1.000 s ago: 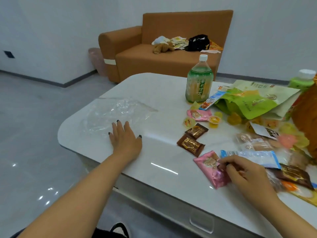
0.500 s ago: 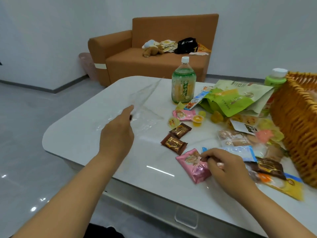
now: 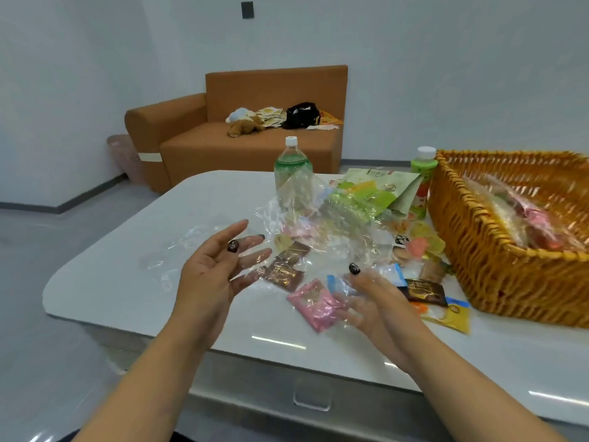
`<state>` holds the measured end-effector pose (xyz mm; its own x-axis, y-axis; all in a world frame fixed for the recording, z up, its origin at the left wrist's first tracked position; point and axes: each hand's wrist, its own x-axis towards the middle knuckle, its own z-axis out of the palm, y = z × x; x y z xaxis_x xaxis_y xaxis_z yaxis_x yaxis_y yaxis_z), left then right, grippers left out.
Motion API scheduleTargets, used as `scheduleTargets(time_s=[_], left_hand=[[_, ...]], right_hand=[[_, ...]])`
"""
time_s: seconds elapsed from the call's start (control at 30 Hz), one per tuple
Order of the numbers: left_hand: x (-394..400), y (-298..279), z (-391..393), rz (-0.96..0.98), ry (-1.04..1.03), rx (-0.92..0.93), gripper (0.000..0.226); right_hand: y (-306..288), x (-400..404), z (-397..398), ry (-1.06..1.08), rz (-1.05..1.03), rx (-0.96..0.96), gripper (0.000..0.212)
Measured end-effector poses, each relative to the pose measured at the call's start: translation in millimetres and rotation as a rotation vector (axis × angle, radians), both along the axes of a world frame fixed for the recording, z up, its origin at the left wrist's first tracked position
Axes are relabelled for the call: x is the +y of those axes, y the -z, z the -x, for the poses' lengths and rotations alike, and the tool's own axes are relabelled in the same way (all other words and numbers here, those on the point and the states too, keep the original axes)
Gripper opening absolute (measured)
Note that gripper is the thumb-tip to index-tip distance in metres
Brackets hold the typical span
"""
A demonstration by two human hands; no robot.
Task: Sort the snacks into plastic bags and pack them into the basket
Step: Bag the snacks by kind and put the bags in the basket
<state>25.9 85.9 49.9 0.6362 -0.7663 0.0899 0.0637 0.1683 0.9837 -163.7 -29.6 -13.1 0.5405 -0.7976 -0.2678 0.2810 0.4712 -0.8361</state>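
An orange sofa [image 3: 255,135] stands against white walls [image 3: 446,74] on grey floor [image 3: 47,250].

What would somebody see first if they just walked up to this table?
Probably the two hands, left hand and right hand, spreading a crinkly clear plastic bag above the snacks in the middle of the white table. Next, the big orange basket on the right, with bagged snacks already inside.

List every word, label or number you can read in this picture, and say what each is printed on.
"巴" and blurred characters beside it: top of the pale green pouch behind the plastic bag.
Gold lettering on the brown wrapper under the bag: blurred, unreadable.
Brown wrapper near the basket: print blurred.
Tea bottle label: hidden by the bag.
Small green bottle label: too small.
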Motion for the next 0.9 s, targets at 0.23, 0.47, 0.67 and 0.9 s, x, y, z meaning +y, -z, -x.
scheduleTargets(time_s=[0.23,0.47,0.67,0.9], left_hand=[[7,15,-10,-0.263,0.095,-0.169,0.031],[0,10,-6,-0.166,0.082,0.029,0.022],[-4,6,4,-0.176,0.066,-0.050,0.018],[-9,12,31,-0.211,0.229,-0.193,0.015]], right_hand=[[-19,9,26,0.023,0.320,0.201,0.044],[-17,22,37,-0.469,0.473,0.496,0.043],[-10,17,33,-0.125,0.531,0.613,0.051],[-14,39,21,0.468,1.674,0.623,0.026]])
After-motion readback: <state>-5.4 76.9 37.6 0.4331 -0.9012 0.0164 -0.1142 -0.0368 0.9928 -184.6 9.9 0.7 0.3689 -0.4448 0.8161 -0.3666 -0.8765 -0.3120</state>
